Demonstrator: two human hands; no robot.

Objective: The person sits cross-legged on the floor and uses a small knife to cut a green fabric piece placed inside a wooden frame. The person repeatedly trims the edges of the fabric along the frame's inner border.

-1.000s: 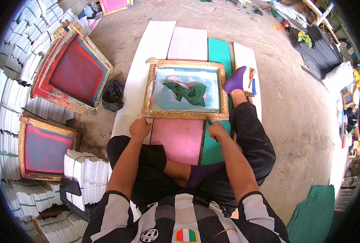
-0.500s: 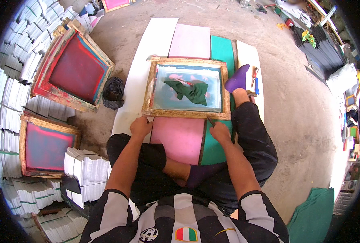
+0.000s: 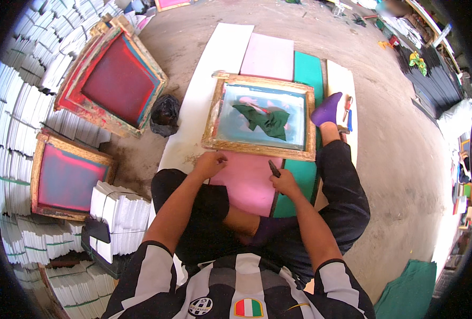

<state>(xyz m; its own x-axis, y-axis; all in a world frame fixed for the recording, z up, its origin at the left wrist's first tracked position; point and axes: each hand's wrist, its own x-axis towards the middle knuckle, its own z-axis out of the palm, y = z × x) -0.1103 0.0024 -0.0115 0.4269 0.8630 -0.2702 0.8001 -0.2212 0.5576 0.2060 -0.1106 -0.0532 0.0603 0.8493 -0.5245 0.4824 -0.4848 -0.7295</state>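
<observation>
A wooden-framed printing screen [image 3: 260, 149] lies flat in front of me, with a crumpled dark green cloth [image 3: 268, 123] on its bluish mesh. Just below the frame's near edge, my left hand [image 3: 208, 165] is closed with thumb and fingertips together; whatever they pinch is too small to make out. My right hand [image 3: 286, 183] grips a short dark tool [image 3: 274, 169], its tip pointing up and left over the pink sheet [image 3: 246, 178]. Neither hand touches the frame. Most of the tool's handle is hidden in my fingers.
White [image 3: 225, 58] and green boards [image 3: 308, 74] lie beneath the screen. Beside my purple-socked foot [image 3: 327, 109] are a screwdriver [image 3: 348, 105] and a blue-handled tool [image 3: 349, 121]. At left stand red-stained screens [image 3: 153, 103], a black plastic bag [image 3: 165, 116] and stacks of white paper [image 3: 121, 218].
Both hands have drawn back from the frame's near edge. My left hand has moved inward over the pink sheet, and the dark tool now tilts left. The whole view has shifted slightly.
</observation>
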